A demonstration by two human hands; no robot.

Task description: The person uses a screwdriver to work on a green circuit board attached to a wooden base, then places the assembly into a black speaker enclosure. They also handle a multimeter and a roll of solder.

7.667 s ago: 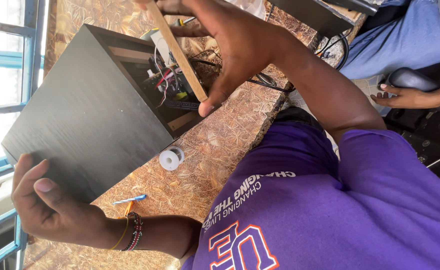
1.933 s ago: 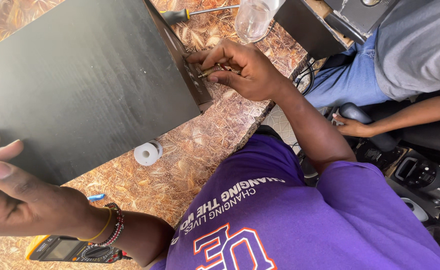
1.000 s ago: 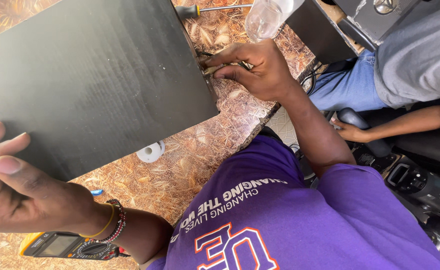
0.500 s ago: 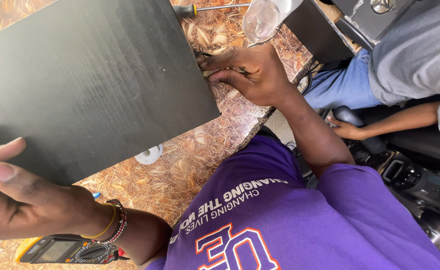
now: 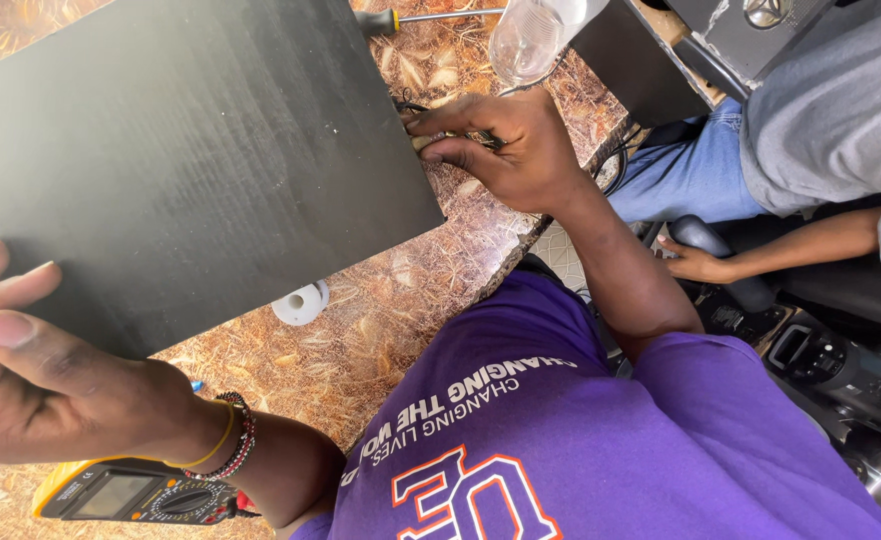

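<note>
Altogether, two hands, left hand (image 5: pixel 50 385) and right hand (image 5: pixel 505 150), steady one black box (image 5: pixel 180 160).

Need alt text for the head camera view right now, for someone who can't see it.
A person in a purple shirt steadies a large black box with the left hand while the right hand pinches wires at its edge. A white tape roll and yellow multimeter lie on the brown patterned table.
</note>
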